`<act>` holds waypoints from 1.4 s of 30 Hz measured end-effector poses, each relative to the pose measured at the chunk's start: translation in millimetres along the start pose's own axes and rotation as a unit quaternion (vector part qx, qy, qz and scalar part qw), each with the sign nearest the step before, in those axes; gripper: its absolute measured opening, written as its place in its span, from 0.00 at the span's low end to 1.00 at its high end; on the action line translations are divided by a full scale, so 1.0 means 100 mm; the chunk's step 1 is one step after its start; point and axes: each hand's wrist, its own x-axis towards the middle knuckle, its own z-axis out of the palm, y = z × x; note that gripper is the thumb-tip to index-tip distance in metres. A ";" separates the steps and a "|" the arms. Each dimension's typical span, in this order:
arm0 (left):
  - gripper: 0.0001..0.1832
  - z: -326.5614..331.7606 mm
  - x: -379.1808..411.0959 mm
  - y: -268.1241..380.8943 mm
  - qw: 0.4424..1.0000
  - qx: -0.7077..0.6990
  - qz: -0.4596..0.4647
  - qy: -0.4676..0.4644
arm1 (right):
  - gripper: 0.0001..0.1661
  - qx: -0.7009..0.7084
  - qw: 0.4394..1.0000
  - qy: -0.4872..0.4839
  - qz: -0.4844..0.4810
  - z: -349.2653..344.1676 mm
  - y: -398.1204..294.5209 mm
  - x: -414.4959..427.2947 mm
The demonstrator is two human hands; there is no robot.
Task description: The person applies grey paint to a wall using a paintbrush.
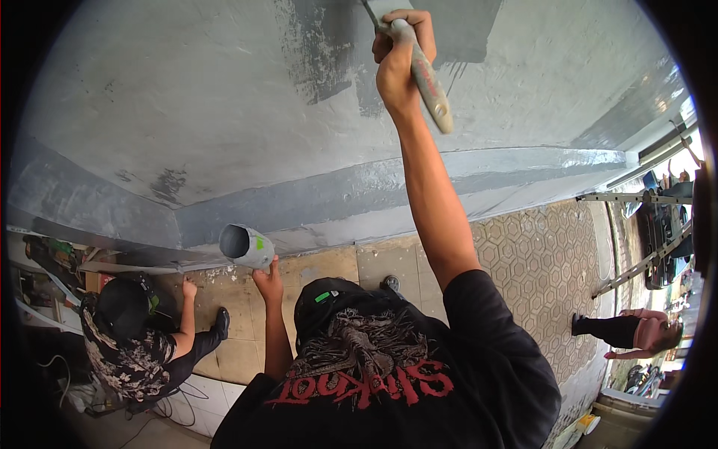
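My right hand (405, 50) is raised high against a pale grey wall (224, 112) and grips a broad, paint-smeared paintbrush (431, 90). The brush's handle angles down to the right, and its bristles are partly cut off by the top of the picture. Around the brush, darker grey paint patches (463, 33) cover part of the wall, one with rough, streaky edges. Lower on the left, my left hand (270, 286) holds a grey-smeared cylindrical paint container (261, 250) with a green mark. Its mouth faces left and shows a dark grey inside.
A darker grey band (314, 196) runs along the lower wall. At left, a co-worker in a black cap (120, 308) reaches toward the wall. Hexagonal paving (527, 269) lies at right, with a metal ladder (639, 264) and another person (645, 331) beyond. Cables (179, 407) trail at lower left.
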 end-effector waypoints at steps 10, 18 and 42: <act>0.14 -0.01 -0.20 0.01 0.999 -0.024 -0.017 0.025 | 0.12 -0.190 0.981 0.028 0.034 -0.49 1.03 -1.37; 0.15 -0.07 -0.23 -0.02 0.999 -0.001 -0.016 0.038 | 0.12 -0.217 0.908 0.039 0.357 -0.83 1.17 -2.86; 0.12 0.01 -0.13 -0.12 0.999 -0.018 -0.008 0.037 | 0.10 -0.197 0.975 -0.009 0.103 -0.26 1.04 -1.79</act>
